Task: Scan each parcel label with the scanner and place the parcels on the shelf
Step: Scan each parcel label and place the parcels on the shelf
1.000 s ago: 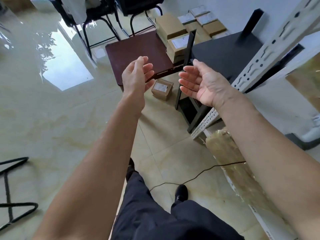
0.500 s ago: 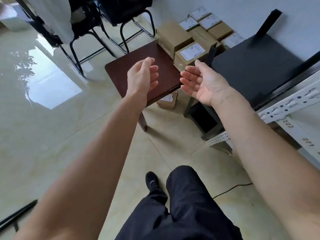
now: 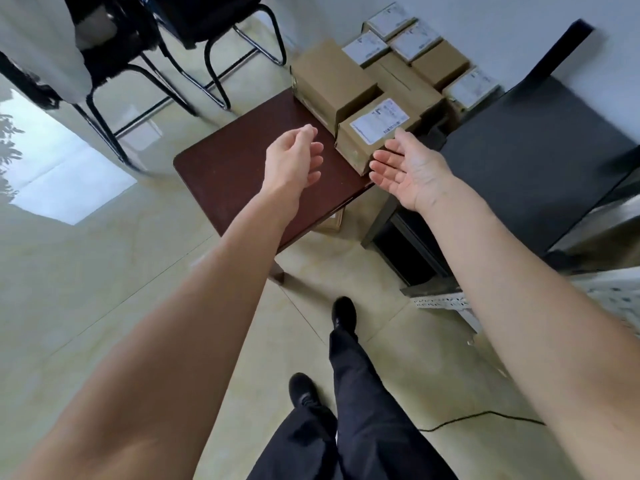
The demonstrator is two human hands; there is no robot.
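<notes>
Parcels sit stacked at the brown table's (image 3: 242,174) far right corner. Left hand (image 3: 294,155) hovers loosely curled and empty over bare tabletop; the labelled parcel (image 3: 374,133) lies just rightward, and the flat, empty right hand (image 3: 408,168) is nearer it.

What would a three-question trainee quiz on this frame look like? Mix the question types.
1. True or false: the right hand is gripping the labelled parcel.
2. Multiple choice: the nearest labelled parcel sits on A) the floor, B) the brown table, C) the black chair.
3. Short answer: what is the left hand holding?

Key
1. False: the palm is open, fingers straight, beside the parcel's near corner; contact cannot be told.
2. B, at the table's far right corner.
3. Nothing: its fingers are loosely curled above the table.
</notes>
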